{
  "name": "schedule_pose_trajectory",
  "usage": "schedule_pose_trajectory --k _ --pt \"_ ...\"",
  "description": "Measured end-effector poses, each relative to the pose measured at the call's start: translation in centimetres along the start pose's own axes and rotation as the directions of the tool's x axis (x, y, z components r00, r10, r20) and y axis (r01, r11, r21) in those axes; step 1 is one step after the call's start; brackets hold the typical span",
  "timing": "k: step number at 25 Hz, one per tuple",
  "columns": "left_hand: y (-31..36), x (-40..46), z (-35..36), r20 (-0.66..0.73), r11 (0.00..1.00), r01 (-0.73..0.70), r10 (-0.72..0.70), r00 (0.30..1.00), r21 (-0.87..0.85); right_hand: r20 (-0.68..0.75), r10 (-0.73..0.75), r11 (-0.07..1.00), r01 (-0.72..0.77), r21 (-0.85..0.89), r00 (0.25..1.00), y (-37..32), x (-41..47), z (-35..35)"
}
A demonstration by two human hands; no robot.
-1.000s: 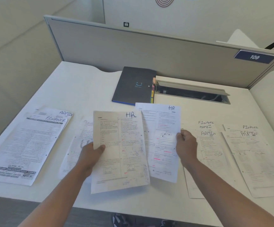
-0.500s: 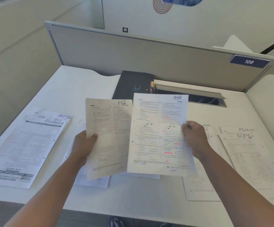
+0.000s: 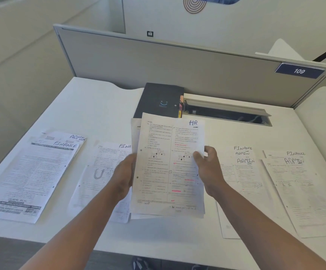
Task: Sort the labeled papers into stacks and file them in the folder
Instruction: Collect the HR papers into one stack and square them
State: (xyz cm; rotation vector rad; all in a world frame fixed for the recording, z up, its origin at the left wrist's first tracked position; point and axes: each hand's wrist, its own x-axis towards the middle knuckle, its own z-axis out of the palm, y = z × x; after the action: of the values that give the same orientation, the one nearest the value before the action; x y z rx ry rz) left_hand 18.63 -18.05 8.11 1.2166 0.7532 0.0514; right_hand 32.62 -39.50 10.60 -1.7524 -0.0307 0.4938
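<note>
Far left of the frame: mixed ADMIN/FINANCE pile (image 3: 31,172) unsorted on desk (image 3: 92,106) | centre: left hand (image 3: 124,174) and right hand (image 3: 209,168) each grip clamped on HR sheets (image 3: 168,162), now aligned | upper centre: folder (image 3: 158,100) closed, nothing filed | right: FINANCE/ADMIN piles (image 3: 275,182) near desk edge, little spare room

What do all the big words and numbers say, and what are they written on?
"HR": top sheet held by both hands.
"ADMIN": back sheet of the left pile.
"FINANCE": front sheet of the left pile.
"FINA", rest hidden: magnet-drawing sheet.
"FINANCE", "ADMIN", "ADMIN": middle-right pile.
"FINANCE", "ADMIN": far-right pile.
"109": blue partition plate.
Printed text: too small to read.
</note>
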Motion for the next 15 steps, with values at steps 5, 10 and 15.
schedule_pose_trajectory --k 5,10,15 --pt "0.4 -0.2 1.2 -0.038 0.979 -0.190 0.193 0.980 0.068 0.119 -0.066 0.996 0.058 0.068 0.991 -0.1 -0.2 -0.3" --pt "1.3 -0.9 2.2 -0.069 0.888 -0.455 0.459 0.886 0.071 0.134 -0.242 0.967 0.226 0.121 0.961 -0.6 -0.4 -1.1" --pt "-1.0 -1.0 2.8 -0.050 0.917 -0.398 0.398 0.916 0.019 0.178 -0.167 0.986 0.170 0.001 0.970 1.6 -1.7 -0.9"
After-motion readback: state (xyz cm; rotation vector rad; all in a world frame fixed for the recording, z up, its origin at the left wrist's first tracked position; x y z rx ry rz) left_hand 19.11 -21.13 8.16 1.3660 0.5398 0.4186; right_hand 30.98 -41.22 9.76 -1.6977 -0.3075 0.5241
